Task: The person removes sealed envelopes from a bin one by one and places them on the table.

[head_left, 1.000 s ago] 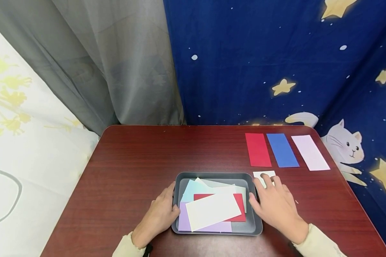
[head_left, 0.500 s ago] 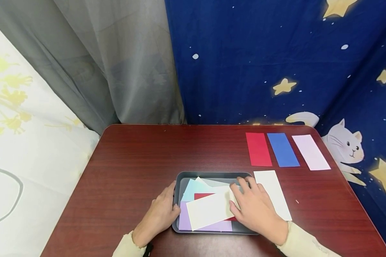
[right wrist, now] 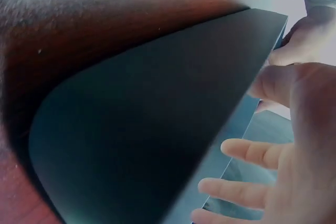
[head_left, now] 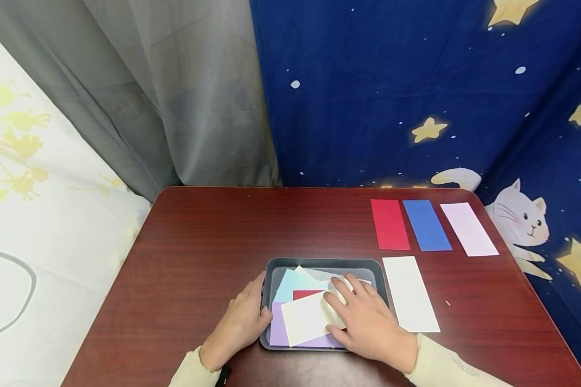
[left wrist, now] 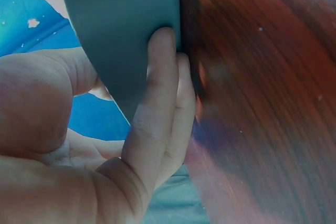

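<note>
A dark grey tray [head_left: 321, 263] holds several loose coloured paper cards. My left hand [head_left: 239, 322] grips its left side, thumb over the rim; in the left wrist view the fingers [left wrist: 157, 98] lie along the outer wall. Spread over the tray's right half, my right hand [head_left: 370, 325] has its fingertips at a white card [head_left: 307, 321] on top of the pile. Beneath that card show a purple card [head_left: 277, 328], a red card [head_left: 306, 294] and a light blue card [head_left: 290, 285]. The right palm and wrist hide the tray's lower right corner.
A white card [head_left: 411, 294] lies on the brown table [head_left: 213, 236] just right of the tray. Farther back are a red card [head_left: 390, 224], a blue card [head_left: 427, 226] and a pale pink card [head_left: 469, 230] in a row. Curtains [head_left: 368, 107] hang behind the table.
My right hand has moved left from the white card beside the tray to the cards inside it, uncovering that white card on the table. The left hand stays on the tray.
</note>
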Demonstrator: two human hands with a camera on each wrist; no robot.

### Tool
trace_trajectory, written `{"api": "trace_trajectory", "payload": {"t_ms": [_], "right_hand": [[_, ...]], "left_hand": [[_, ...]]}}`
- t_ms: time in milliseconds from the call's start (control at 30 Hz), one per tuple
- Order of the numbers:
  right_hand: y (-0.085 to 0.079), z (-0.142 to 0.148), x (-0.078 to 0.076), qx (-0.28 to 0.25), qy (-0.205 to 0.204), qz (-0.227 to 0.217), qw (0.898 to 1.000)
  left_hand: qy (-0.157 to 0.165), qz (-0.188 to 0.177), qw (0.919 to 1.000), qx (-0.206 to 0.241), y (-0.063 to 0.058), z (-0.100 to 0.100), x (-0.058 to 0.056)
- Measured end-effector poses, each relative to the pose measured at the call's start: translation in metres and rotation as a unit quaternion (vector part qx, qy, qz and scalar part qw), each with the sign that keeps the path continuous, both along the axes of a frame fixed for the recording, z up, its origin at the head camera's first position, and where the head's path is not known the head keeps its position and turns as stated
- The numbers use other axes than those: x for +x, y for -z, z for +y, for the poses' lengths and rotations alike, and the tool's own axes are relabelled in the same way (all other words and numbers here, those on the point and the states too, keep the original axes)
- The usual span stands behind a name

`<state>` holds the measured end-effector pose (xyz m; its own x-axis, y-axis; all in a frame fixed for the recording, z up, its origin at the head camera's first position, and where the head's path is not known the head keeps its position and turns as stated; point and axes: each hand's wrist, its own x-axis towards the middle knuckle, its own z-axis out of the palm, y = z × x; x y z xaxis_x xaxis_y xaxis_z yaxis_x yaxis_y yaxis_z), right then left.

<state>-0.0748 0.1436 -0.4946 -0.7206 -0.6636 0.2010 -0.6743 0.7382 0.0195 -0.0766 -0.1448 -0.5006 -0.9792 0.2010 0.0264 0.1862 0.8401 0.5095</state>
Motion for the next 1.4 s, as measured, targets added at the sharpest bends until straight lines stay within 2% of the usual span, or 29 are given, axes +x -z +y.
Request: {"api": "trace_trajectory", "payload": {"t_ms": [300,667,1100,1400], "right_hand": [[0.004,0.000,-0.001,0.001,-0.054,-0.049,0.997],[0.007,0.002,-0.008,-0.013,-0.085,-0.117,0.989],[0.006,0.002,-0.012,0.006,-0.093,-0.079,0.992],[0.007,0.003,-0.014,-0.003,-0.100,-0.065,0.993]], "left_hand": [[-0.005,-0.008,1.0000,-0.002,0.000,0.000,-0.001],[-0.002,0.004,1.0000,0.004,-0.001,0.001,0.000],[-0.002,0.016,0.9998,0.011,-0.001,0.001,0.000],[-0.009,0.001,0.9999,0.011,0.001,0.001,0.000]]}}
